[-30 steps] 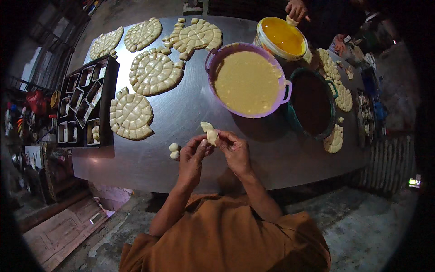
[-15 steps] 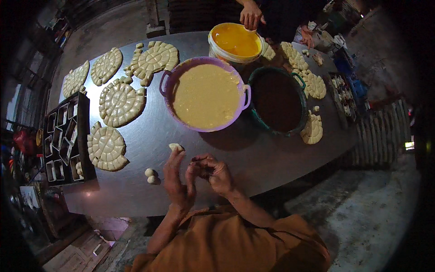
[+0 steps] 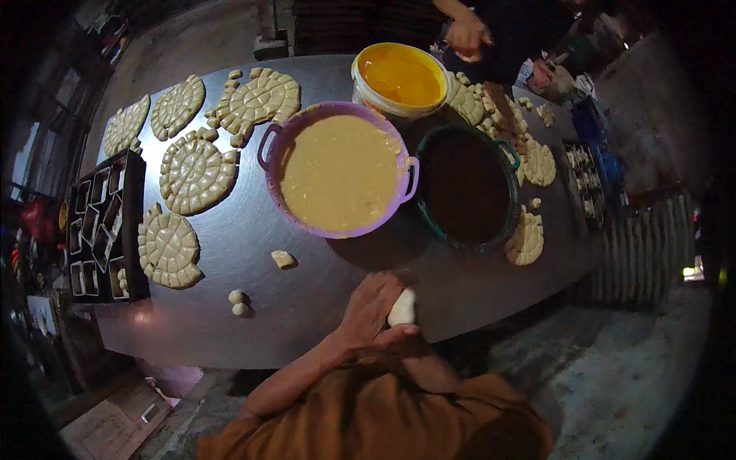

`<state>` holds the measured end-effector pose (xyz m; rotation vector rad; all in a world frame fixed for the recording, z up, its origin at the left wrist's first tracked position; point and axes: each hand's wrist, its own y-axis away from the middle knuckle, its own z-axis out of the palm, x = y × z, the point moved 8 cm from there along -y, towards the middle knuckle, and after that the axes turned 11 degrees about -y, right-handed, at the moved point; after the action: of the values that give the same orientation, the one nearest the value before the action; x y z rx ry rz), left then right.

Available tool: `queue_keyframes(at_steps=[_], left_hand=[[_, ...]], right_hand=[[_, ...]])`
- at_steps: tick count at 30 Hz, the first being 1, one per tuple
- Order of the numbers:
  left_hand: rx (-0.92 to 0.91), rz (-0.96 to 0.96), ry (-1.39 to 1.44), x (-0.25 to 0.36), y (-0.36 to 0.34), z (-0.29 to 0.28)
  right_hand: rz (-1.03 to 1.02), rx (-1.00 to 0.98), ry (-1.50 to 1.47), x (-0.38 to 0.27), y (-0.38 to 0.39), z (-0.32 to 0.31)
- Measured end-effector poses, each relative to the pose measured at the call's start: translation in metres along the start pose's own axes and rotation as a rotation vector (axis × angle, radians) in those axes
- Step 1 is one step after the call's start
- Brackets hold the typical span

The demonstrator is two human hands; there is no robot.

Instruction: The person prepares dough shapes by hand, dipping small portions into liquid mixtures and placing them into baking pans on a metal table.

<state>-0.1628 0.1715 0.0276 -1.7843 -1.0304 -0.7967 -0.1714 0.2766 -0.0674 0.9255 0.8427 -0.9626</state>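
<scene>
Near the table's front edge, both my hands cradle a pale dough lump [image 3: 402,307]. My left hand [image 3: 369,305] curls over it from the left, and my right hand [image 3: 399,337] grips it from below, largely hidden behind the left. A small cut dough piece [image 3: 283,260] lies on the metal table [image 3: 322,280] ahead of them, and two small dough balls [image 3: 238,303] rest to their left. Beyond my hands stand a purple tub of pale yellow filling [image 3: 337,172] and a green tub of dark brown filling [image 3: 465,184].
Scored dough discs [image 3: 195,172] lie at left, with more [image 3: 540,161] at right. A dark tray of metal moulds [image 3: 103,230] is on the left, another tray [image 3: 584,180] far right. A bucket of yellow liquid [image 3: 400,75] stands at the back. A co-worker's hand [image 3: 468,34] hangs beside it.
My hands have separated a dough piece, left one bit on the table and closed together around the other. The co-worker's hand has left the bucket's rim. The view has shifted.
</scene>
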Motion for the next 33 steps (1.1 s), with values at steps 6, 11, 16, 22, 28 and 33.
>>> queue_keyframes(at_steps=[6, 11, 16, 22, 28, 33], left_hand=[[-0.254, -0.464, 0.161, -0.044, 0.040, 0.006], [0.174, -0.766, 0.010, -0.089, 0.085, -0.036], [0.263, -0.693, -0.141, -0.090, 0.087, -0.060], [0.363, -0.719, -0.235, -0.084, 0.098, -0.075], [0.343, -0.691, -0.309, -0.076, 0.091, -0.075], [0.326, -0.611, -0.330, -0.065, 0.076, -0.072]], right_hand=[[-0.142, 0.185, 0.503, -0.149, -0.067, -0.126], [-0.580, -0.165, 1.081, -0.315, -0.203, -0.098], [-0.499, -0.534, 1.489, -0.295, -0.337, -0.081], [-0.077, -0.621, 1.492, -0.261, -0.358, -0.073], [-0.047, -0.698, 1.634, -0.249, -0.365, -0.073], [0.000, -0.760, 1.762, -0.237, -0.372, -0.069]])
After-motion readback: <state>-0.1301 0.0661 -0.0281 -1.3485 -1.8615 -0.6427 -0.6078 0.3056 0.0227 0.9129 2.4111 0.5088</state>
